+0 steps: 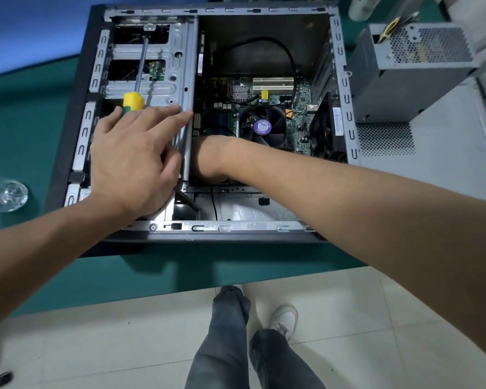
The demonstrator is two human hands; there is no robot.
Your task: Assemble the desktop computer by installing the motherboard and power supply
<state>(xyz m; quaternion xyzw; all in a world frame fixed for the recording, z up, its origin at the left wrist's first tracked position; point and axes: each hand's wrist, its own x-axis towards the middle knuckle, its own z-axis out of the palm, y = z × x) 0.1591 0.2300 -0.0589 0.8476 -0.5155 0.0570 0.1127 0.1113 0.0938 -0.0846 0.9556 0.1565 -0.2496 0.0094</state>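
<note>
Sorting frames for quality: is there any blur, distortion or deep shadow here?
Head view: wide-angle bending bows the computer case edges; the glass at the left edge is smeared; the case's upper bay is dark, and the right hand reaches under the shaded drive cage.

Below me I see my grey jeans (222,341) and a white sneaker (285,318) on pale floor tiles (96,346) (a clear glass object (9,196) sits on the green table mat (26,113)).

Repair workshop: green mat bench (26,122), opened PC case (345,88), screwdriver (134,99).
</note>
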